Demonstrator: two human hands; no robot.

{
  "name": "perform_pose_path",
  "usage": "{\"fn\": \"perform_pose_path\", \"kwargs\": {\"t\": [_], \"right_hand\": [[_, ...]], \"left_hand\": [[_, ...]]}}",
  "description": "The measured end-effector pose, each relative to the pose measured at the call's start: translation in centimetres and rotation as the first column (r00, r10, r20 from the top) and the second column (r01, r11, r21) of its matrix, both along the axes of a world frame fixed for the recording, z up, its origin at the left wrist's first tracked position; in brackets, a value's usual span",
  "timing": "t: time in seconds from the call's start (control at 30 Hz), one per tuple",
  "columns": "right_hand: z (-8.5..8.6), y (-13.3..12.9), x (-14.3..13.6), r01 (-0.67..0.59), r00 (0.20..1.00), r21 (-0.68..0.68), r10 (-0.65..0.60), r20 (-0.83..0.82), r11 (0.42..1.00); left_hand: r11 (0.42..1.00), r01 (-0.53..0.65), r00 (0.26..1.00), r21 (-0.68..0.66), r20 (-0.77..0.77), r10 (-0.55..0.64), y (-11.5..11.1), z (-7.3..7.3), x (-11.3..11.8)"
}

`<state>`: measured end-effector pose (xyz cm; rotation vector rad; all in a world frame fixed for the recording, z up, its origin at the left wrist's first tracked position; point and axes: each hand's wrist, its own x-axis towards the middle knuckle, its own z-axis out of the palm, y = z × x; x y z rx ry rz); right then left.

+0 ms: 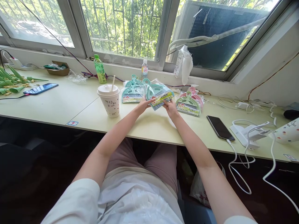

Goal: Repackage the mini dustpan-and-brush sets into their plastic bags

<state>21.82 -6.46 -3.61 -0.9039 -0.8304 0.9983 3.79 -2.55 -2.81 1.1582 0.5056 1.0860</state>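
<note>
Teal plastic dustpan set (pixel 158 92) in a clear wrapper sits tilted between my two hands above the pale desk (pixel 70 105). My left hand (pixel 143 105) pinches its near left edge with closed fingers; my right hand (pixel 170 107) grips its right corner. A lidded paper cup (pixel 109 100) stands just left, more wrapped sets (pixel 189 104) lie beside, and a black phone (pixel 220 128) lies to the right.

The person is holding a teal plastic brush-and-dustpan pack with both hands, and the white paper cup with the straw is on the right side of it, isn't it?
Not quite. Both the left hand and right hand do hold the teal plastic brush-and-dustpan pack, but the white paper cup with the straw stands to its left, not its right. The head view shows this.
</note>
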Motion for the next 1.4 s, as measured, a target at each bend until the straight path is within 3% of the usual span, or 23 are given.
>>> {"fn": "perform_pose_path", "kwargs": {"t": [0.23, 0.47, 0.7, 0.8, 1.0, 1.13, 1.3, 1.4], "right_hand": [[0.4, 0.1, 0.1, -0.047, 0.999, -0.091, 0.047, -0.002, 0.995], [1.0, 0.2, 1.0, 0.113, 0.979, -0.219, -0.147, -0.144, 0.969], [0.2, 0.8, 1.7, 0.129, 0.978, -0.241, -0.164, -0.131, 0.962], [0.5, 0.5, 1.5, 0.104, 0.985, -0.199, -0.129, -0.117, 0.975], [1.0, -0.3, 0.1, -0.067, 0.998, -0.051, 0.068, 0.009, 0.996], [0.8, -0.3, -0.2, -0.029, 1.000, -0.066, 0.028, -0.009, 0.997], [0.8, -0.3, 0.7, -0.110, 0.994, -0.092, 0.110, 0.001, 0.990], [0.9, -0.2, 0.9, -0.091, 0.996, -0.108, 0.092, 0.005, 0.990]], "left_hand": [[0.997, -0.036, 0.999, 0.066, -0.032, 0.038, 0.5, -0.5, -0.2], [0.996, 0.027, 0.998, 0.082, -0.053, -0.023, 0.8, -0.6, -0.4], [0.992, 0.083, 0.992, 0.090, -0.100, -0.074, 0.6, -0.6, -0.6], [0.996, 0.057, 0.995, 0.075, -0.091, -0.050, 0.8, -0.6, -0.6], [0.998, 0.007, 0.999, 0.060, -0.041, -0.005, 1.5, -0.8, -0.8], [0.999, 0.020, 0.999, 0.048, -0.040, -0.018, 1.3, -0.7, -0.8], [0.999, 0.023, 0.998, 0.029, -0.059, -0.021, 0.9, -0.6, -0.6], [0.999, 0.033, 0.997, 0.039, -0.067, -0.030, 0.9, -0.6, -0.5]]}}
